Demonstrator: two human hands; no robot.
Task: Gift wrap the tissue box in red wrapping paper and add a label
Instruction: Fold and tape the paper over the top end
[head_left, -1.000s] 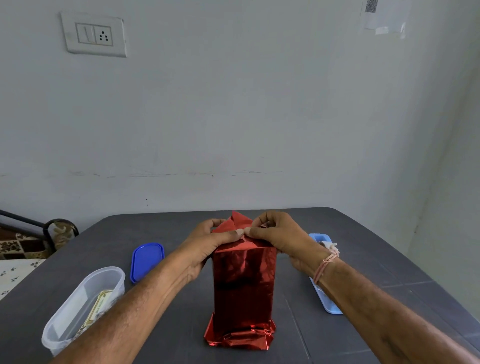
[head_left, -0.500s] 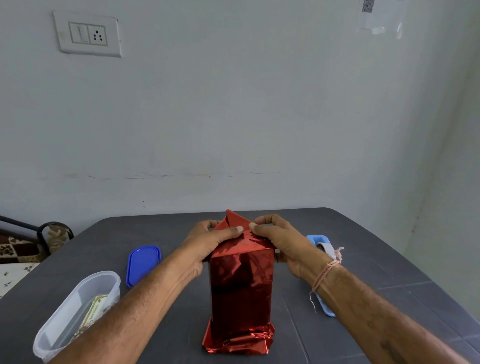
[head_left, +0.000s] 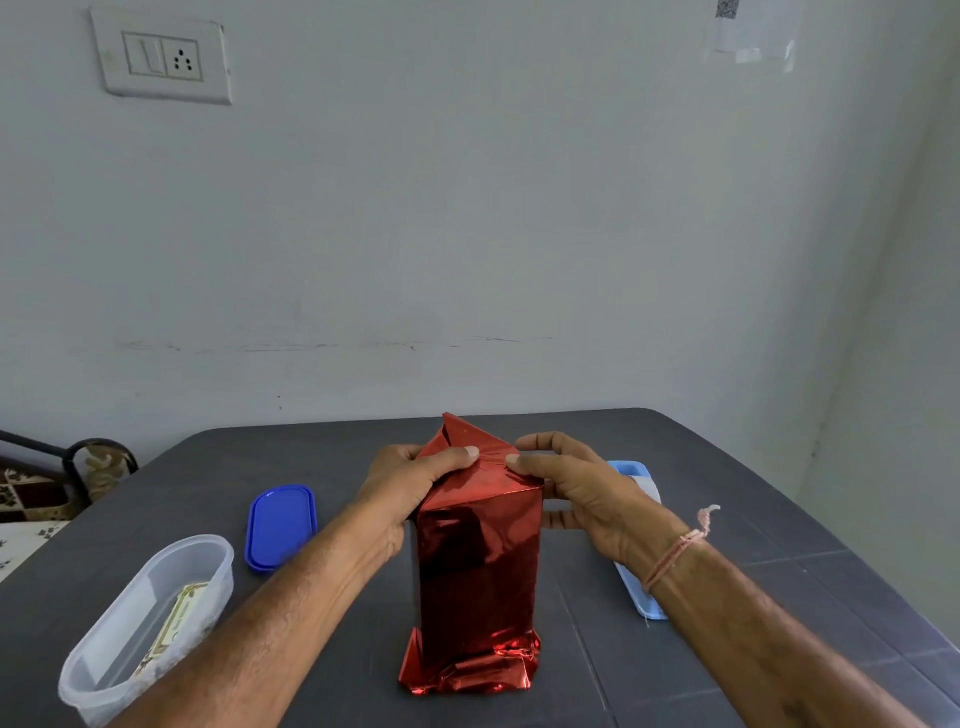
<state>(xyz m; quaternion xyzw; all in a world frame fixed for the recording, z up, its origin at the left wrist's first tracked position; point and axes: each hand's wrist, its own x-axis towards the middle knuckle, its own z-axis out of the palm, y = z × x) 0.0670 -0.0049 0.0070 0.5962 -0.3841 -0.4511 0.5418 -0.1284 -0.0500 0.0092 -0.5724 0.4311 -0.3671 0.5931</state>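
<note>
The tissue box (head_left: 478, 566), sheathed in red wrapping paper (head_left: 462, 436), stands upright at the middle of the dark grey table (head_left: 727, 467). The left hand (head_left: 410, 480) grips its top left corner, thumb laid across the folded paper. The right hand (head_left: 582, 488) pinches the peaked flap — thumb in front, fingers curled behind. A blue lid (head_left: 280, 527) and a clear tub (head_left: 98, 670) holding a printed card (head_left: 176, 621) lie to the left — a pale blue tray (head_left: 636, 473) to the right.
</note>
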